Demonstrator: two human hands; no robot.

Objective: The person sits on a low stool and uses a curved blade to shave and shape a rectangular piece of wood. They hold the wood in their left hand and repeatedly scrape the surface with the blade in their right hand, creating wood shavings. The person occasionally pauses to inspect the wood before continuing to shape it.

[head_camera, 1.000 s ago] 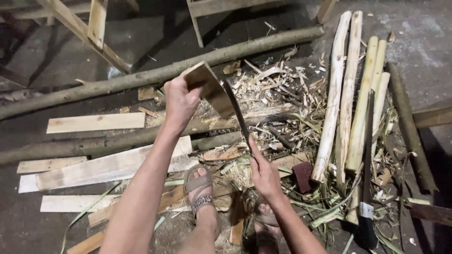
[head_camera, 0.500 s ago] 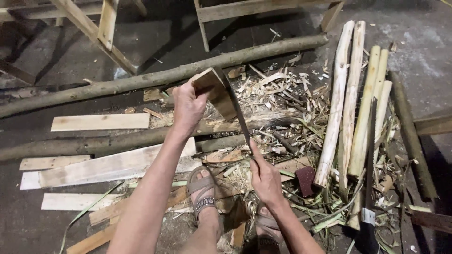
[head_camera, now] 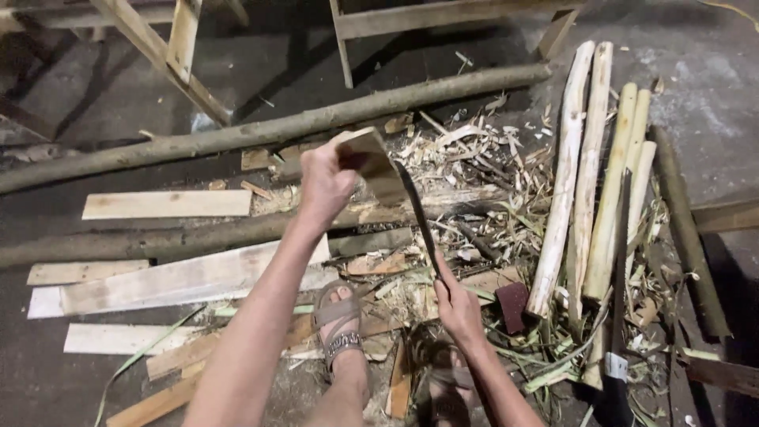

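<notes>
My left hand (head_camera: 326, 181) grips a flat piece of wood (head_camera: 373, 162), held up and tilted over the floor. My right hand (head_camera: 457, 304) holds the handle of a long dark blade (head_camera: 417, 213), whose edge rests against the right side of the wood piece. Both arms reach forward from the bottom of the view. Below the hands lie my sandalled feet (head_camera: 341, 332) among wood chips and shavings (head_camera: 466, 158).
Several peeled pale poles (head_camera: 587, 166) lie at the right. Two long bark-covered logs (head_camera: 277, 130) cross the floor behind the hands. Flat planks (head_camera: 166, 204) lie at the left. A wooden frame (head_camera: 190, 47) stands at the top. A dark red block (head_camera: 514, 304) sits by the poles.
The view has drifted slightly, so the hands sit a little lower and to the right in frame. Both hands keep their hold on the wood piece and the blade.
</notes>
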